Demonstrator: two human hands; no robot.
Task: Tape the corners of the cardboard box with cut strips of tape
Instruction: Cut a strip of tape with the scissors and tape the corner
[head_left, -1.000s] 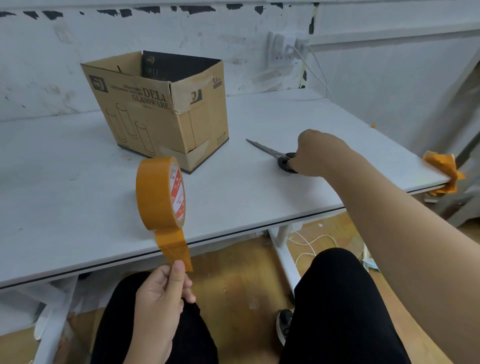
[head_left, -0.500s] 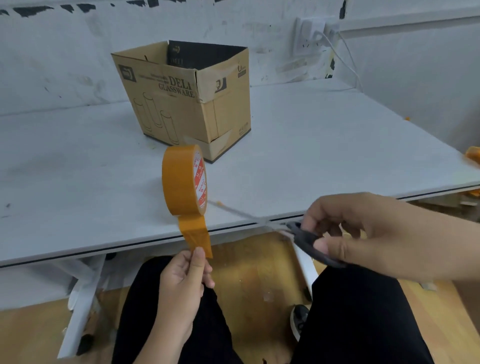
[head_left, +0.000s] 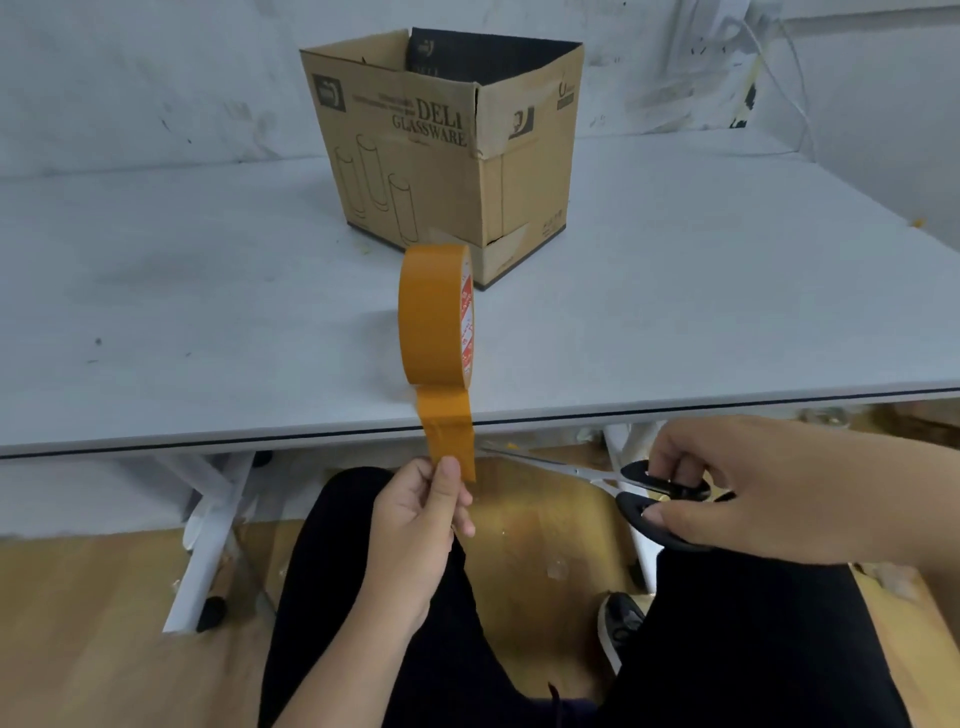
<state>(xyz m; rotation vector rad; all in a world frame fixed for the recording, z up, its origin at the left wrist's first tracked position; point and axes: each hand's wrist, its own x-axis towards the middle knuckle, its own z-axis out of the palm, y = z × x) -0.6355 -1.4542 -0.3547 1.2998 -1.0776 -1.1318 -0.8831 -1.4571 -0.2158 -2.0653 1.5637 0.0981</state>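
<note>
An open brown cardboard box (head_left: 415, 166) printed "GLASSWARE" stands on the white table (head_left: 701, 291), its near corner facing me. An orange tape roll (head_left: 434, 317) stands on edge near the table's front edge. A strip of tape (head_left: 449, 436) runs down from the roll past the table edge. My left hand (head_left: 415, 525) pinches the strip's lower end. My right hand (head_left: 769, 488) grips black-handled scissors (head_left: 660, 493), whose blades point left and reach the strip's right edge just above my left hand.
A wall socket with white cables (head_left: 774, 62) is at the back right. White table legs (head_left: 208, 530) stand below the table on a wooden floor. My knees in black trousers (head_left: 701, 623) fill the foreground.
My right hand picked the scissors up off the table and brought them down and left to the tape strip. My left hand kept pinching the strip's end.
</note>
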